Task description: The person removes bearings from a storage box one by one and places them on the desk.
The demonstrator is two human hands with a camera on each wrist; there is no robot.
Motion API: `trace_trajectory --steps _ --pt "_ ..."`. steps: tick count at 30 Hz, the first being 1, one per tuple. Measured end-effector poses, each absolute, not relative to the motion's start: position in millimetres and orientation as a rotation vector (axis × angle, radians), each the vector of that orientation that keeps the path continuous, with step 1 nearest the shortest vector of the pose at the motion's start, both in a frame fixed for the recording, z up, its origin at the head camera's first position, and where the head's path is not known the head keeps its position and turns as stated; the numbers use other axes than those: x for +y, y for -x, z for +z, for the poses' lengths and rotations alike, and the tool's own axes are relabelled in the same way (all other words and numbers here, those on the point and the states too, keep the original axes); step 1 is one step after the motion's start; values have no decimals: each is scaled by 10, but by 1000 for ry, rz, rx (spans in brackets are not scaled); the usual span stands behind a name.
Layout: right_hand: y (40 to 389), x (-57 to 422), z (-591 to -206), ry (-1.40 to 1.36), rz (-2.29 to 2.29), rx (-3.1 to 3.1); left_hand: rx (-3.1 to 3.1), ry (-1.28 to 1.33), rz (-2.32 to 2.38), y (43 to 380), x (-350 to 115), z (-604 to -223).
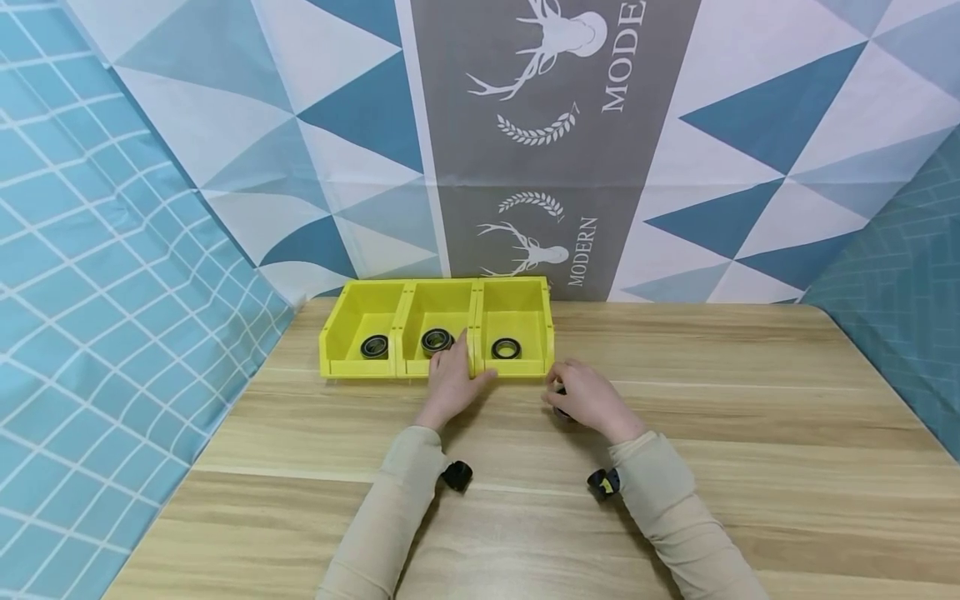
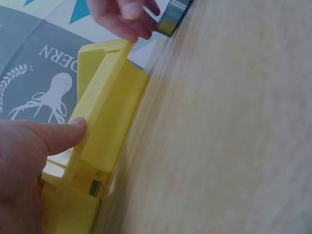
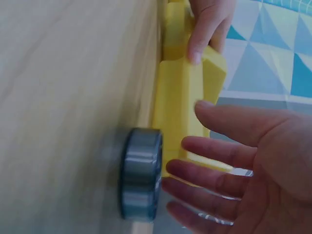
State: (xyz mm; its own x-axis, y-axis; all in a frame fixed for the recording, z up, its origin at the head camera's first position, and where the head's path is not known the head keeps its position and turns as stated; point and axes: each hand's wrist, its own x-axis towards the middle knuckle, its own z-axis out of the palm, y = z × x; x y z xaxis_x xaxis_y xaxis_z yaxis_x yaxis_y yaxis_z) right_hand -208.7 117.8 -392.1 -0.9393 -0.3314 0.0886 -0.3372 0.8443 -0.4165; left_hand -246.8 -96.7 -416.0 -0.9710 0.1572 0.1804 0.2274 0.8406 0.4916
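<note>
My left hand [image 1: 452,382] holds the front of a row of yellow storage bins [image 1: 442,369]. In the left wrist view its thumb lies along the outer front wall; the other fingers are mostly hidden behind it. By those fingers a ball bearing [image 1: 436,340] lies in the middle bin. Further bearings sit in the left bin [image 1: 374,347] and right bin [image 1: 506,348]. Just right of the bins, my right hand [image 1: 588,398] is beside another bearing [image 3: 141,174] lying on the table. In the right wrist view its fingers are spread, with the fingertips close against the bearing's edge.
The bins stand near the back of the wooden table [image 1: 750,450], before a patterned wall covering [image 1: 540,150]. Blue tiled sheeting [image 1: 97,275] borders the left side. A black wrist camera [image 1: 457,476] sits by the left cuff, another [image 1: 602,483] by the right.
</note>
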Motion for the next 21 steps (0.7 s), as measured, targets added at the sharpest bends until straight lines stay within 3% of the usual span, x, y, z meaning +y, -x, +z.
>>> trace_trajectory --steps 21 --pt "2439 641 -3735 -773 450 -2858 -2874 310 -760 2480 -958 -4167"
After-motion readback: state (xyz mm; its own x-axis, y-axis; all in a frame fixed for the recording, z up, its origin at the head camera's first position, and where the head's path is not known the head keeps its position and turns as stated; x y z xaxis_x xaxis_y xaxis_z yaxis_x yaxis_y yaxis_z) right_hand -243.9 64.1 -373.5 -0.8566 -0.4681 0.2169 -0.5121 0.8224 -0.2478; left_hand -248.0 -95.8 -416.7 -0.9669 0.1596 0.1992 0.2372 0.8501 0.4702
